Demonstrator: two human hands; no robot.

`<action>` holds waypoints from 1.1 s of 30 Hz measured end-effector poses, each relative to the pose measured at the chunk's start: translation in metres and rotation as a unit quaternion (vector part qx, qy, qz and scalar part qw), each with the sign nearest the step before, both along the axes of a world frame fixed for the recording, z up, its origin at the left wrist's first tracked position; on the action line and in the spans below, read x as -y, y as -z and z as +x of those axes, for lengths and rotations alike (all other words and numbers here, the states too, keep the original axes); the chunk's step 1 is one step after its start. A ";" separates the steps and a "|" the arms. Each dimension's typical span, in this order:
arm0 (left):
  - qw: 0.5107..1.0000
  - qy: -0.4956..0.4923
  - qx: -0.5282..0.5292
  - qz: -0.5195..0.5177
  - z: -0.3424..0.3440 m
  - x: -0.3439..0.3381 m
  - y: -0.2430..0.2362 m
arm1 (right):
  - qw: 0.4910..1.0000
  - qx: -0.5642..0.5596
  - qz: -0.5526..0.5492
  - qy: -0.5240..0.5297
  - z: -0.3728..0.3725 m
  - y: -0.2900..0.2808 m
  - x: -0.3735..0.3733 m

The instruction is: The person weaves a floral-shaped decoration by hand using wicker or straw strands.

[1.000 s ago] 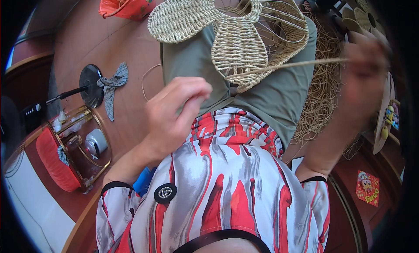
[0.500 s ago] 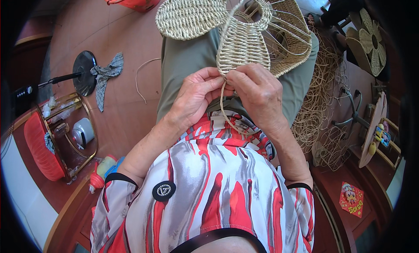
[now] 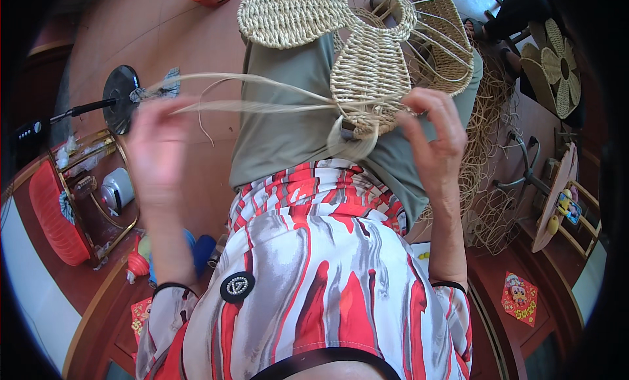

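A woven straw petal (image 3: 370,75) with a rounded lower end lies over my lap, joined to a ring (image 3: 407,16) and a second petal (image 3: 291,16). My left hand (image 3: 159,147), smeared by motion, is out to the left. A pale straw cord (image 3: 262,107) runs in blurred strands from the petal's lower end to its fingers. My right hand (image 3: 438,134) pinches the petal's lower right edge between thumb and fingers; whether a strand is also caught there I cannot tell. Another loose strand (image 3: 354,141) hangs blurred below the petal.
A woven basket-like piece (image 3: 452,46) with loose strands rests beyond the petal. Heaped cord (image 3: 485,164) covers the floor at right. A stand's round base (image 3: 121,95) and a rack with a red basket (image 3: 56,213) are at left. Another person (image 3: 517,16) sits far right beside a flower-patterned woven piece (image 3: 560,69).
My left hand has swung from the petal's tip far to the left, drawing the cord out. My right hand has shifted right to the petal's edge. The woven piece has moved slightly up and right.
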State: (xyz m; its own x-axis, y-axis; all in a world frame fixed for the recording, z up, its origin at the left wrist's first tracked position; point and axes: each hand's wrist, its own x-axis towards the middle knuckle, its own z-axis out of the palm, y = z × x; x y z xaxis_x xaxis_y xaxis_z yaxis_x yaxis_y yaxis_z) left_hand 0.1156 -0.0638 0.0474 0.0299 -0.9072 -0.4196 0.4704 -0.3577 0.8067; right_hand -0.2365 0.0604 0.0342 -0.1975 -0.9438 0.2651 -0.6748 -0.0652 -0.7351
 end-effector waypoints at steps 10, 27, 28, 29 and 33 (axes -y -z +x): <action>0.999 -0.044 0.013 0.001 0.275 0.030 0.018 | 0.994 -0.079 0.019 -0.067 0.037 0.018 0.009; 0.920 0.391 -0.008 0.037 -0.036 -0.030 0.006 | 0.713 0.654 -0.252 0.032 -0.202 -0.069 -0.024; 0.913 0.403 -0.023 0.063 -0.062 -0.038 0.018 | 0.729 0.645 -0.229 -0.001 -0.217 -0.067 -0.035; 0.900 0.426 -0.060 0.075 -0.082 -0.045 0.028 | 0.746 0.608 -0.261 0.082 -0.222 -0.062 -0.043; 0.911 0.359 -0.159 0.129 -0.133 -0.057 0.050 | 0.890 0.308 -0.212 0.261 -0.162 -0.022 -0.042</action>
